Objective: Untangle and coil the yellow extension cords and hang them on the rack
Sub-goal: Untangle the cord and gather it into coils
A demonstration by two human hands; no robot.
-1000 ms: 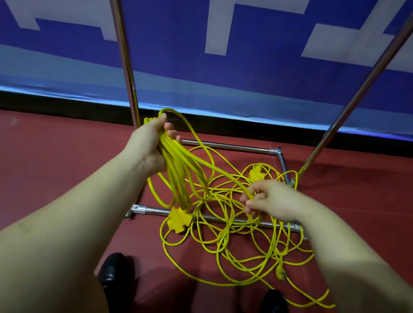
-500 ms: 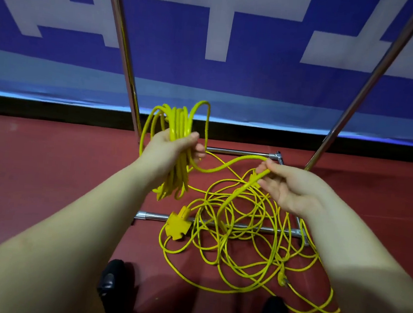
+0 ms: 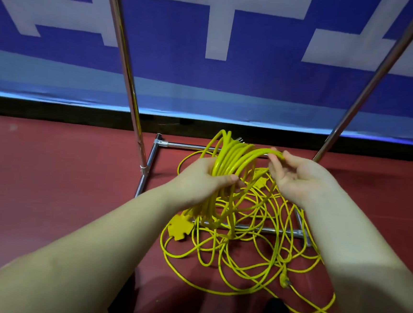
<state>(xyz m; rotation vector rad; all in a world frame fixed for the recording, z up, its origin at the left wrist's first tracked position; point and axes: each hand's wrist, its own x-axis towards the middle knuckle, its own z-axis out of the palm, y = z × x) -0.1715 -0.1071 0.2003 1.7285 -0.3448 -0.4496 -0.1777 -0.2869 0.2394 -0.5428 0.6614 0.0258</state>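
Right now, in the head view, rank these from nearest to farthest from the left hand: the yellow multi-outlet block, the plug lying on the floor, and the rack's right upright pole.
1. Yellow multi-outlet block: just below the left hand, hanging from the coil it grips.
2. Plug: on the red floor, lower right, among loose cord.
3. Right upright pole: far right, rising toward the banner.

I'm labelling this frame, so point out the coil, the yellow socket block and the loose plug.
coil (image 3: 227, 158): head view, top of the looped bundle.
socket block (image 3: 180, 227): head view, middle of its flat face.
plug (image 3: 284, 282): head view, its body on the floor.
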